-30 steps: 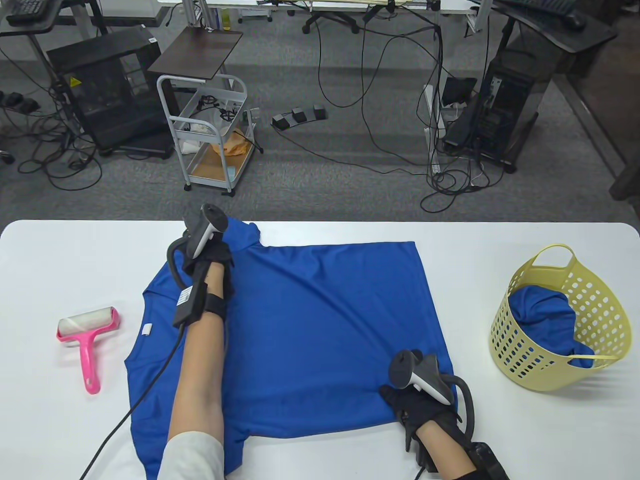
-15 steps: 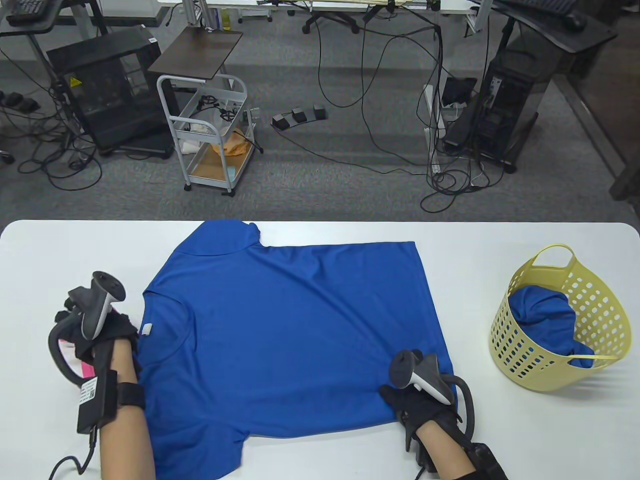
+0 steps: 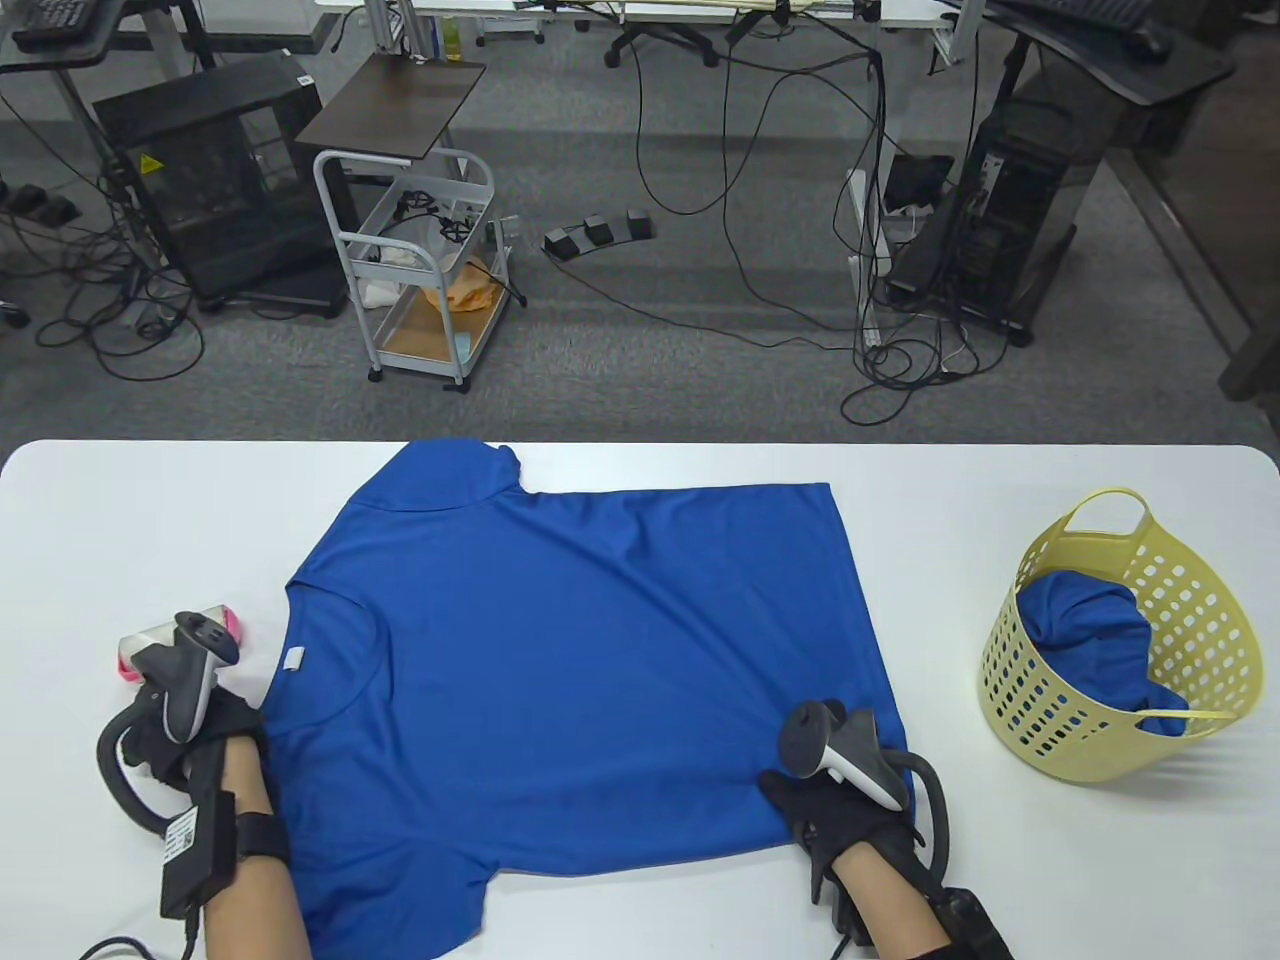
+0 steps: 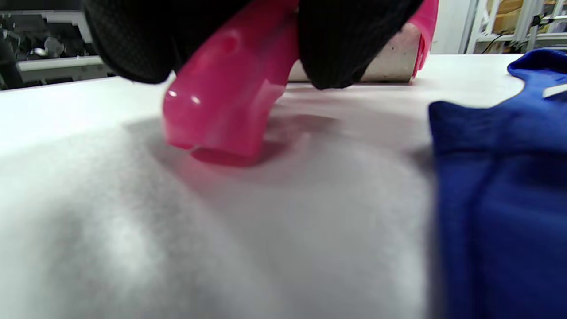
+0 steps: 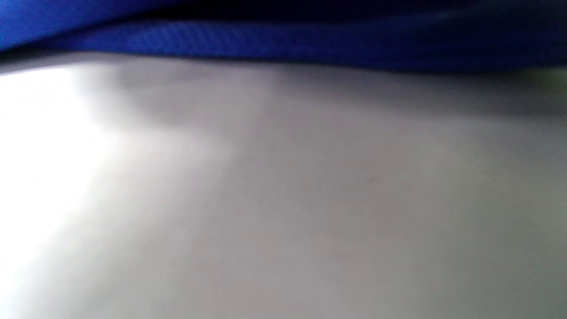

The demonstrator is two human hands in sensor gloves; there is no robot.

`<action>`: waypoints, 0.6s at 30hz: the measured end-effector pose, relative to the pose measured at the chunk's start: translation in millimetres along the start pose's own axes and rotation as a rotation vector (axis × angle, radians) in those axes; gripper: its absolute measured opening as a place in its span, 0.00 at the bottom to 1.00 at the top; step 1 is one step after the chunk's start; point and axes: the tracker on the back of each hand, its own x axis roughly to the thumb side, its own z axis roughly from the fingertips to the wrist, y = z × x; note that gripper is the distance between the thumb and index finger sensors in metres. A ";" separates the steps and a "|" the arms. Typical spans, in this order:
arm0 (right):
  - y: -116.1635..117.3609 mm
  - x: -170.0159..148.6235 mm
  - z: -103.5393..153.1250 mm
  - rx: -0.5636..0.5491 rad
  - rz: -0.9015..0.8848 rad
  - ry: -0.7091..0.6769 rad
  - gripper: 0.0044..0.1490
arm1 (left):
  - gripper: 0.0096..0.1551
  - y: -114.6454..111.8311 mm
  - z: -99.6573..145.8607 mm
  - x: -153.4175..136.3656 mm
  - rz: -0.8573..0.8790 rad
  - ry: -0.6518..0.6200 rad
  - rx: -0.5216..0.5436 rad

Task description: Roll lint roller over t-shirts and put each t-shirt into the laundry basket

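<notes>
Overhead table (image 3: pixel 640 900) view, two low close wrist views sharing t-shirt (image 3: pixel 560 680)

no readable text, label on left wrist strap (image 3: pixel 180 838) illegible

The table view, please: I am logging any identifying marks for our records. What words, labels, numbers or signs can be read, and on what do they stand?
Nothing here can be read as text.
Yellow triangular warning sticker on the black cabinet on the floor: a symbol only, too small to make out.
White label on the black box strapped to the left forearm: print too small to read.
White neck tag on the blue t-shirt: looks blank.
</notes>
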 end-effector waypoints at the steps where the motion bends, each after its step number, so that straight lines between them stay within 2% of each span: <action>1: 0.1 0.0 0.0 0.000 0.000 0.000 0.48 | 0.45 3.8 2.4 0.4 0.026 -0.035 0.027; 6: 0.0 0.0 -0.1 0.002 0.000 0.000 0.48 | 0.43 29.2 27.3 14.3 0.170 -0.233 0.070; 8: 0.1 -0.1 -0.1 0.001 0.000 0.000 0.48 | 0.42 43.9 52.0 23.7 0.233 -0.365 0.119; 12: 0.3 0.0 0.0 -0.001 0.001 0.000 0.48 | 0.37 59.6 103.4 33.4 0.283 -0.550 0.158; 15: 0.3 0.0 0.0 -0.001 0.001 0.000 0.48 | 0.35 60.3 138.6 39.4 0.287 -0.648 0.101; 18: 0.3 0.0 0.0 -0.001 0.001 0.000 0.48 | 0.32 50.8 173.8 51.3 0.170 -0.759 0.019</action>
